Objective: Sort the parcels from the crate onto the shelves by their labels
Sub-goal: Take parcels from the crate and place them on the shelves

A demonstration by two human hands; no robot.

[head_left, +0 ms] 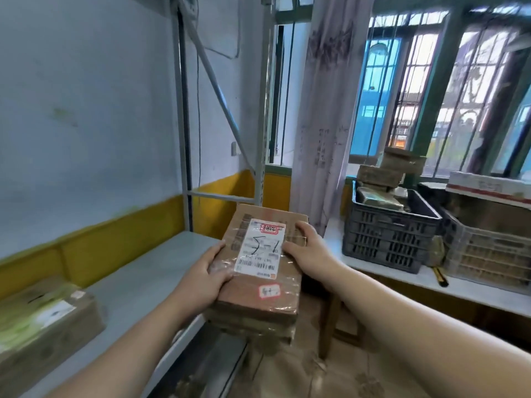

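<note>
I hold a brown cardboard parcel (258, 285) in both hands in front of me, its white label marked "5-1" facing up. My left hand (205, 275) grips its left edge, thumb on top. My right hand (306, 248) grips the right edge, fingers curled over the far corner. The parcel hangs just past the right end of the grey shelf (149, 271). The dark plastic crate (388, 234) with several taped parcels stands to the right on a white table.
Another cardboard box (43, 323) lies on the shelf at the near left. Metal shelf uprights (184, 139) rise behind. A clear crate (485, 254) and a white box sit right of the dark crate. A yellow utility knife (439, 278) lies on the table. A wooden stool stands below.
</note>
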